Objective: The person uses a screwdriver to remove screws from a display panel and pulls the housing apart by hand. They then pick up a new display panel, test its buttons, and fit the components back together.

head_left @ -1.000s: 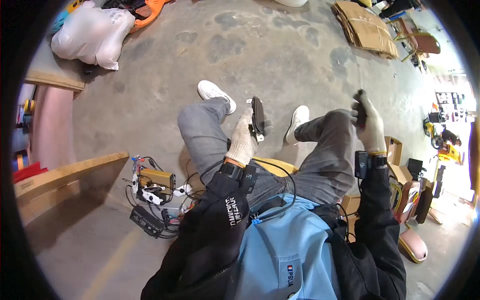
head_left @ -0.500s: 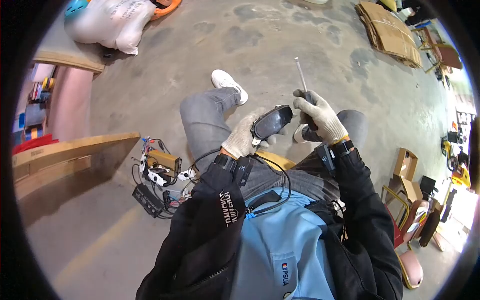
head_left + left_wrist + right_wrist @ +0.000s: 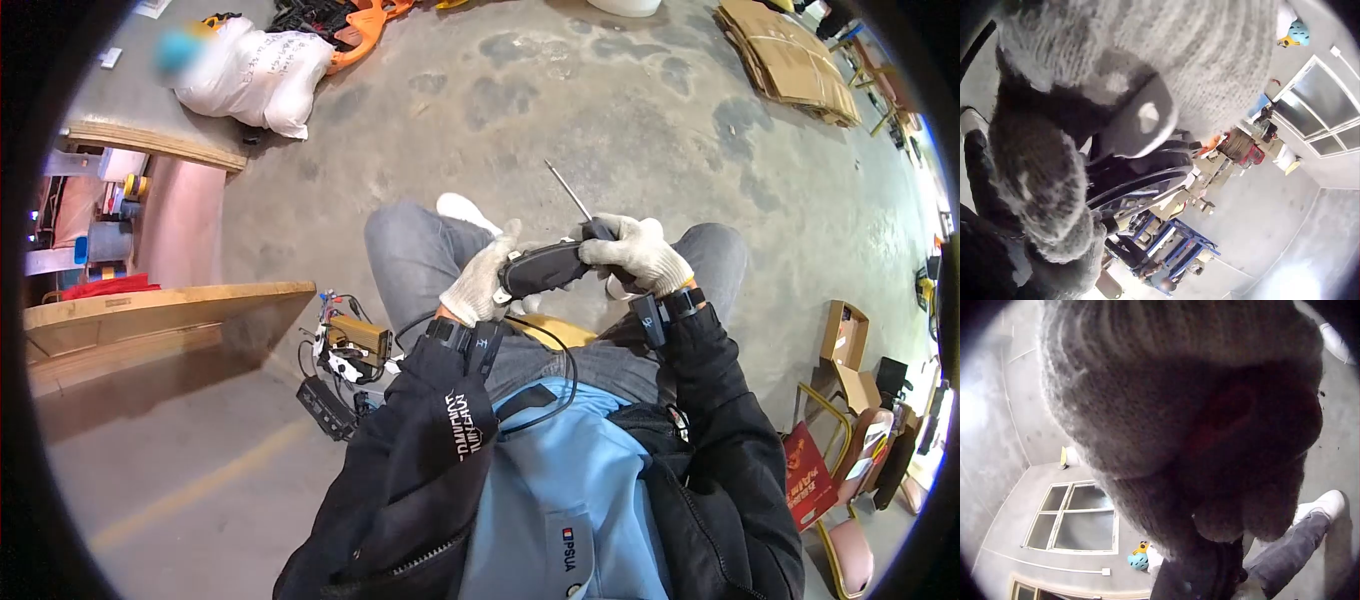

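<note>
My left hand (image 3: 478,283), in a pale knitted glove, grips one end of a black oblong housing (image 3: 545,272) above my lap. The housing has rounded ends, and a pale tab (image 3: 1147,119) with a hole stands out close up in the left wrist view. My right hand (image 3: 640,255), also gloved, holds a screwdriver (image 3: 568,190) by its dark handle, right at the housing's other end. The thin shaft points up and left, away from my body. In the right wrist view the glove hides most of the tool, and a reddish patch shows in the palm's shadow.
Left of my legs, a gold-coloured box (image 3: 358,338) with wires and a black ribbed box (image 3: 325,408) lie by a wooden board (image 3: 170,300). A white sack (image 3: 270,75) and flattened cardboard (image 3: 785,60) lie farther off. An opened carton (image 3: 845,335) stands at right.
My right hand has come in from the far right with the screwdriver to the housing. The left hand has turned the housing from upright to lying nearly crosswise, its dark glossy face now turned away.
</note>
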Available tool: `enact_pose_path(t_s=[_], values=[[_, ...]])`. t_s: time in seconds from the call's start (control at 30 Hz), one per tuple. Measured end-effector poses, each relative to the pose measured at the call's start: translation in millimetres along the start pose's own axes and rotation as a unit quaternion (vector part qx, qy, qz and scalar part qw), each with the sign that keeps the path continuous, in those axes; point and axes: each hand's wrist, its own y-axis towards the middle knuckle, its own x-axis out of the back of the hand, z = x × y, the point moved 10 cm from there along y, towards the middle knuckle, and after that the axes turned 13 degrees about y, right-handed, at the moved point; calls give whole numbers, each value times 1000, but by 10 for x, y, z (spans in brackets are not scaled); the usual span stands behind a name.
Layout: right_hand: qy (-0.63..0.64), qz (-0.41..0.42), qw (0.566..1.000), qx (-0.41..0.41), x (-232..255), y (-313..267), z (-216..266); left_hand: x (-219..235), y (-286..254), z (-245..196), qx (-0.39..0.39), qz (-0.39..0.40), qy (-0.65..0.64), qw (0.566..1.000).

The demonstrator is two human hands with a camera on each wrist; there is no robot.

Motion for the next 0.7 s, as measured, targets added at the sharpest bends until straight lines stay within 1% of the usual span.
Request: enact_pose_path(t_s=[0.03,0.07,0.13,0.17,0.2,0.23,0.27,0.3,0.33,0.37,0.4,0.47,0.5,0.53,0.57,0.6,0.67,0.7], values=[[16,9,1000,10,38,113,-129,58,54,19,-8,27,10,1000],[15,10,1000,10,60,147,-188,80,76,62,-8,27,9,1000],[28,-5,1000,-2,85,190,-222,134,77,-12,-47,-15,-135,990],[22,-4,1000,-2,71,205,-220,202,109,-20,-89,51,-184,977],[59,-11,998,5,52,193,-208,267,114,9,-95,50,-190,976],[95,-18,995,12,27,183,-197,366,118,57,-100,27,-177,979],[87,-15,996,10,-28,178,-201,462,122,112,-104,3,-164,981],[111,-25,993,18,-60,178,-186,443,99,58,-126,-22,-180,975],[138,-35,990,25,-69,192,-174,462,97,67,-132,-22,-185,974],[146,-37,988,22,32,338,-376,408,95,38,-149,19,-193,970],[141,-36,989,23,33,362,-371,355,97,2,-167,60,-199,964],[181,-58,982,4,71,374,-431,373,162,31,-177,56,-210,960],[177,-58,982,4,46,360,-406,359,184,13,-184,50,-218,957],[219,-74,973,10,35,338,-384,333,196,-1,-187,51,-220,956],[262,-90,961,16,32,316,-373,347,201,-5,-193,25,-193,962],[258,-91,962,16,18,314,-380,335,178,-44,-199,-1,-167,966],[281,-97,955,15,0,334,-425,261,129,-107,-191,-13,-169,967],[284,-82,955,4,-76,331,-436,248,127,-119,-181,-28,-170,968]])
